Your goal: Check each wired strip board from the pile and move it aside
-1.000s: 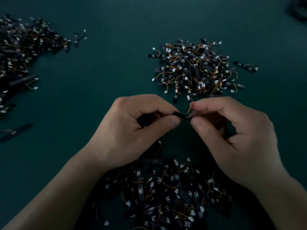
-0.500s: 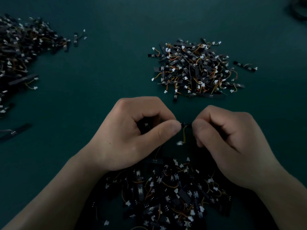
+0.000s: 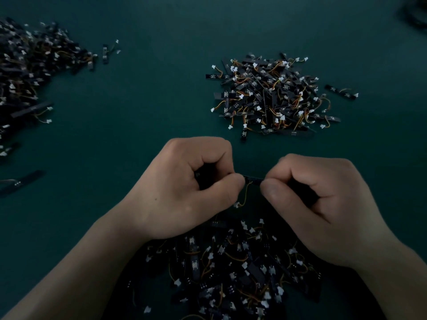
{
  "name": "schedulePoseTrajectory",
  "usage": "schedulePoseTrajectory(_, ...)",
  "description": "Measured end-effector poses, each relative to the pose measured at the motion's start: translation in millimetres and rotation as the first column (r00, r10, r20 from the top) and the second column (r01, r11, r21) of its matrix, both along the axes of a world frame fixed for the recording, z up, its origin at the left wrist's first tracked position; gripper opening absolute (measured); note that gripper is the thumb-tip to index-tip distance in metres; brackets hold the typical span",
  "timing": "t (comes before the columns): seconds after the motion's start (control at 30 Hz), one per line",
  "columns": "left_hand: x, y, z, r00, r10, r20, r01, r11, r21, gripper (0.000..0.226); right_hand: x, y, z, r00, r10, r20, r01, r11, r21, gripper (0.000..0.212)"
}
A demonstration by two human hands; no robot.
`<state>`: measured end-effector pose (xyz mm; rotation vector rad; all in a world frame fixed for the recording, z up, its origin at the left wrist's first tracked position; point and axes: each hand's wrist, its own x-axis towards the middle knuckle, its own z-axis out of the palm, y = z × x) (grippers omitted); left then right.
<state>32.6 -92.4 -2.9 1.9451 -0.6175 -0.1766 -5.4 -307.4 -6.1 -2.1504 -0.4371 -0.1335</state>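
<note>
Only a short middle bit of the strip board shows. Both ends vanish inside the left hand and the right hand. The near pile sits partly under both wrists and runs off the bottom edge, and it's so dim down there that single boards blur together. The left pile gets chopped by the left edge. There's a dark thing in the top right corner, cut off and murky, can't tell what it is. Print on the boards in the far pile is too small to read.
</note>
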Motion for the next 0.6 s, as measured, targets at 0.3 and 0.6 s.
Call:
schedulePoseTrajectory(0.3,0.0,0.6,-0.7,0.998,-0.045,0.036,0.045,0.999,0.005,0.027,-0.1,0.3,-1.7,0.999,0.005,-0.045,-0.007,0.999,-0.051,0.028)
schedulePoseTrajectory(0.6,1.2,6.4,-2.9,0.997,-0.039,-0.072,0.038,0.999,-0.023,0.052,-0.8,-5.1,-3.2,0.995,0.067,-0.074,-0.052,0.979,0.199,0.042)
